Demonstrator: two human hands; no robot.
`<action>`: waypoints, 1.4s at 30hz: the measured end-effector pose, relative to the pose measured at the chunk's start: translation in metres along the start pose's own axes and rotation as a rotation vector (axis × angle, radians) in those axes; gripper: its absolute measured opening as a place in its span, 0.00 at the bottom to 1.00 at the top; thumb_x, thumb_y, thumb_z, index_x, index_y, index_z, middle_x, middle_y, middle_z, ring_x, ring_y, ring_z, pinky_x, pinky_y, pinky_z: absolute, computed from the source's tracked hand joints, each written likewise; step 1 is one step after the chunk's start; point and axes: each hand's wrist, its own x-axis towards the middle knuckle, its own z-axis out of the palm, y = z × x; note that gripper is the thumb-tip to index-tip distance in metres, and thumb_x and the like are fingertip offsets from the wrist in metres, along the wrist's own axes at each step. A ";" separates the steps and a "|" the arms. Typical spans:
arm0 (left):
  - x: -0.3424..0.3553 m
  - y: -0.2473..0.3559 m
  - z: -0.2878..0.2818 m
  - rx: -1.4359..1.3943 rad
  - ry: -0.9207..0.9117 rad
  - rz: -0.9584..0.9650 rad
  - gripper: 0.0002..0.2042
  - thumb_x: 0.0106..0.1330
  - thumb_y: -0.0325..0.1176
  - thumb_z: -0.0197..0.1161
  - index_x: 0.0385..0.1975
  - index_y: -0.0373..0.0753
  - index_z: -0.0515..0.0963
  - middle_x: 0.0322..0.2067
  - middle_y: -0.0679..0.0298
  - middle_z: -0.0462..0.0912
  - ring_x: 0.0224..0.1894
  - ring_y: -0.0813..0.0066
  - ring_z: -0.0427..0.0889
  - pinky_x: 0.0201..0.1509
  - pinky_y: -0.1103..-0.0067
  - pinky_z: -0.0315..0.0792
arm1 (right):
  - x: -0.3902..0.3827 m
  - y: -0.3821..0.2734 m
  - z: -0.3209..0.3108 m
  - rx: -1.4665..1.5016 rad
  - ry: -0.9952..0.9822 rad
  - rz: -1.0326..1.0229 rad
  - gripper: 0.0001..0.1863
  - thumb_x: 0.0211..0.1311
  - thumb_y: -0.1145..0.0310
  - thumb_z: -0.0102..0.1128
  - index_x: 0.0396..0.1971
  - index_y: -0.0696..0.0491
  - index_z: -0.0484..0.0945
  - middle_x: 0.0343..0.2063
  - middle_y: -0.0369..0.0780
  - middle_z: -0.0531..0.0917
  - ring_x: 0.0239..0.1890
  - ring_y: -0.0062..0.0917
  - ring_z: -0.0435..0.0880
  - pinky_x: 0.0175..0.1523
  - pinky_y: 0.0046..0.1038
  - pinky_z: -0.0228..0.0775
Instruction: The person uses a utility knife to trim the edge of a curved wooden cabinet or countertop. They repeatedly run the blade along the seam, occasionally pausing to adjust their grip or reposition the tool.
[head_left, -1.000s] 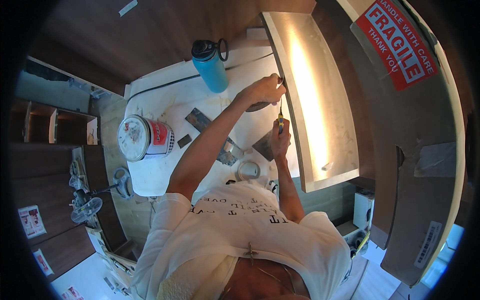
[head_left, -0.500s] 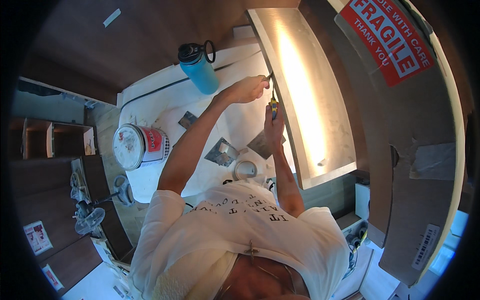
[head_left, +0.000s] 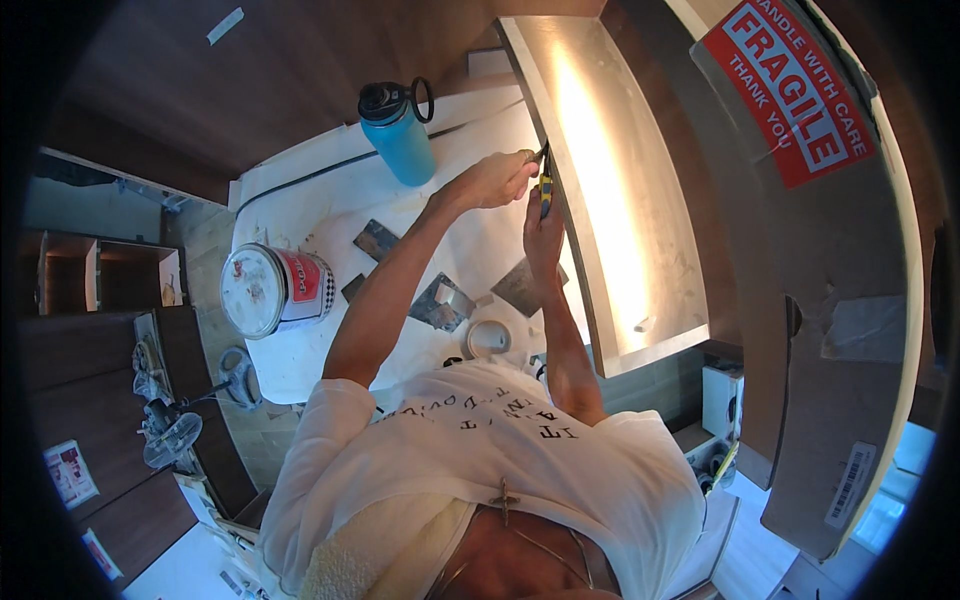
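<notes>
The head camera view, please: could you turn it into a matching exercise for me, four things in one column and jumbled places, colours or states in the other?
Things:
1. Yellow-and-dark tool
2. Bottle
3. Round can
4. Long panel

Descriptions:
A. Near the left edge of the white table
B. Lit by a bright, glowing band
C. Held in the person's right hand
D. Turquoise, with a black lid

Right pairs: 1-C, 2-D, 3-A, 4-B
</notes>
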 end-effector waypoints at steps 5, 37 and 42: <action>0.002 0.025 -0.020 0.044 -0.227 -0.236 0.23 0.68 0.33 0.52 0.63 0.35 0.68 0.41 0.45 0.83 0.39 0.46 0.83 0.45 0.59 0.75 | -0.013 0.017 -0.008 -0.115 -0.053 0.140 0.13 0.76 0.60 0.50 0.47 0.55 0.73 0.23 0.45 0.77 0.25 0.34 0.77 0.33 0.38 0.70; -0.001 -0.015 -0.001 -0.092 -0.032 0.007 0.20 0.78 0.44 0.38 0.29 0.38 0.69 0.18 0.60 0.74 0.24 0.60 0.76 0.35 0.66 0.70 | -0.004 0.012 -0.001 -0.120 0.014 -0.023 0.14 0.77 0.62 0.50 0.41 0.59 0.72 0.21 0.42 0.71 0.22 0.25 0.69 0.29 0.34 0.63; 0.003 -0.028 0.005 -0.097 -0.002 0.054 0.20 0.78 0.45 0.38 0.28 0.39 0.69 0.18 0.61 0.73 0.24 0.63 0.75 0.36 0.67 0.70 | -0.009 0.006 -0.010 -0.151 -0.042 0.058 0.13 0.76 0.62 0.51 0.41 0.58 0.72 0.20 0.42 0.72 0.22 0.24 0.70 0.29 0.34 0.63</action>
